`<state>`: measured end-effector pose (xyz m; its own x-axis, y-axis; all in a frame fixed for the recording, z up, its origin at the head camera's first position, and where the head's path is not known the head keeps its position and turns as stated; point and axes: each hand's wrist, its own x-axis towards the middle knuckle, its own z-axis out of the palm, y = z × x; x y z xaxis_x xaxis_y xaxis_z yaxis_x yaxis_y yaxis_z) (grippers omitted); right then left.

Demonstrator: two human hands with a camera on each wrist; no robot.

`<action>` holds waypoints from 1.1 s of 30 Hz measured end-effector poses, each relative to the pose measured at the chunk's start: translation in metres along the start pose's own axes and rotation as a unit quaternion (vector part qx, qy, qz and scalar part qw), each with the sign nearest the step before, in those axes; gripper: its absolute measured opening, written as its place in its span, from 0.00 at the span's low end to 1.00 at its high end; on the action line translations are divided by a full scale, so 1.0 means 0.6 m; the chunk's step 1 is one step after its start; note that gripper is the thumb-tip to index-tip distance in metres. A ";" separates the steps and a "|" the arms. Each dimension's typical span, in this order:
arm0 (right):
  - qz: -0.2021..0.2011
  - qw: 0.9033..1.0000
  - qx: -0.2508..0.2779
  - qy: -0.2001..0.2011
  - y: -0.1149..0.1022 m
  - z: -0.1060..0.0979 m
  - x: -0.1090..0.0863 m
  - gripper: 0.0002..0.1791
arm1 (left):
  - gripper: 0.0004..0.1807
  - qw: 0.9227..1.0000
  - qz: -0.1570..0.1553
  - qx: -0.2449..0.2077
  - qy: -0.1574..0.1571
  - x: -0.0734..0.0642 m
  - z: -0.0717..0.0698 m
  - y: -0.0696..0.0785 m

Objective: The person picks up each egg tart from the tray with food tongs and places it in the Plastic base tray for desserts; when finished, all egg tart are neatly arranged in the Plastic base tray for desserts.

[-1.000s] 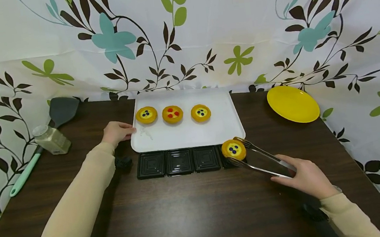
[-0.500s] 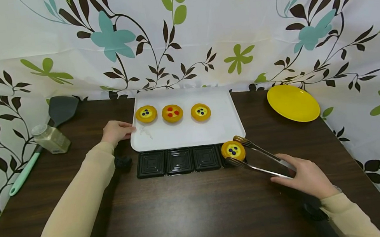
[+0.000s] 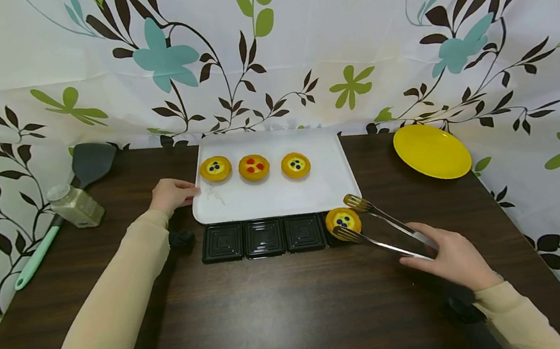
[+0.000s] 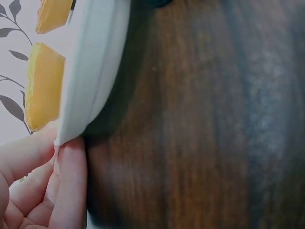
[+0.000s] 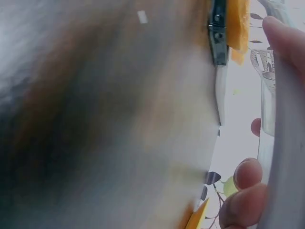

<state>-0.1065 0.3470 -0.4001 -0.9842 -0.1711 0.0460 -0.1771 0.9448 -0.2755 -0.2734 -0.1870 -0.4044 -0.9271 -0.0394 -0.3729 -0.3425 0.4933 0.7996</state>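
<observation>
At the left edge of the white tray (image 3: 272,199), my left hand (image 3: 170,195) pinches the rim; the left wrist view shows thumb and fingers on either side of it. Two blueberry tarts (image 3: 215,169) and one red-topped tart (image 3: 254,168) sit in a row on this tray. My right hand (image 3: 452,255) holds metal tongs (image 3: 394,223) with the arms spread. Their tips stand over and beside another blueberry tart (image 3: 334,217), which rests in the rightmost compartment of the black sectioned tray (image 3: 265,238). Whether the tips touch it, I cannot tell.
A yellow plate (image 3: 432,151) lies at the back right. To the left are a spatula (image 3: 94,163) with a mint handle and a lidded jar (image 3: 76,206) of pale contents. A patterned curtain (image 3: 346,28) hangs along the table's back edge.
The tongs have lifted slightly and their tips no longer flank the tart as before; the near tip now overlaps it from above. The tart stays in its compartment. My left hand has not moved.
</observation>
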 end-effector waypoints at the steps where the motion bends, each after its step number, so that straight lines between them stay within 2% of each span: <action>1: -0.002 1.000 0.002 0.004 -0.001 -0.001 0.003 0.43 | 0.23 1.000 0.000 -0.001 0.001 0.000 -0.001 -0.001; 8: -0.015 1.000 0.002 0.025 -0.005 -0.011 0.042 0.42 | 0.22 1.000 0.001 -0.006 0.008 0.001 -0.004 -0.004; 13: -0.016 1.000 0.002 0.019 -0.008 -0.009 0.083 0.42 | 0.23 1.000 -0.006 -0.007 0.006 0.004 -0.002 -0.007; 23: -0.030 1.000 -0.008 -0.004 -0.026 0.009 0.187 0.46 | 0.23 1.000 -0.012 -0.008 0.008 0.002 -0.004 -0.013; 33: -0.030 0.999 0.002 -0.031 -0.047 0.019 0.249 0.48 | 0.22 1.000 -0.006 -0.002 0.014 0.003 0.000 -0.004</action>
<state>-0.2485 0.2920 -0.3963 -0.9698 -0.2440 0.0020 -0.2349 0.9313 -0.2784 -0.2741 -0.1884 -0.4068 -0.9266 -0.0691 -0.3696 -0.3545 0.4883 0.7974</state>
